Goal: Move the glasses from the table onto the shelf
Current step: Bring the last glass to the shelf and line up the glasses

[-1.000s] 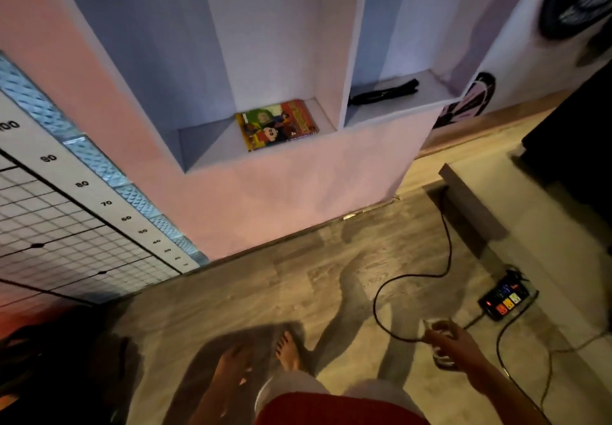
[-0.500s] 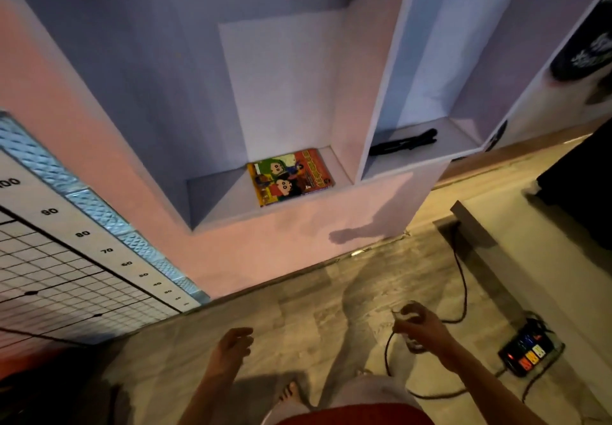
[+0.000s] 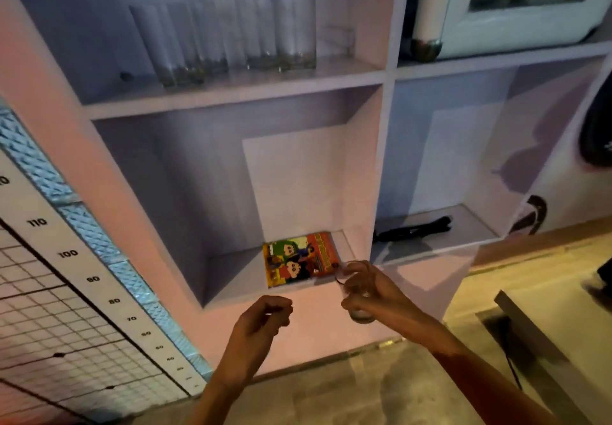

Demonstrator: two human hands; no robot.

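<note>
Wrapping round a small clear glass, the right-hand grip has it firmly, fingers curled about its side, thumb up near the rim. And up it has come! Half a second ago that same glass was down low over the floor. Now it hangs in the air just in front of the lower compartment, before its front edge, touching no surface.

The left-hand grip has risen too. It holds nothing, fingers loosely curled, off to the left of the glass.

Out from the hands, the whole view has swung upward. The comic book lies flat on the lower compartment's floor as before, its near right corner showing just behind the glass rim. The black object lies in the compartment to the right, unmoved.

New in view is the upper shelf, carrying a row of glasses, tall and clear, standing upright side by side, blurred. Further right at that level sits a white appliance. The power strip, in shot a moment ago, is out of frame.

Now the writing: the height chart on the left reads 110, 100, 80, 70, with smaller figures below too blurred to read. The comic's cover lettering is too blurred to make out.
</note>
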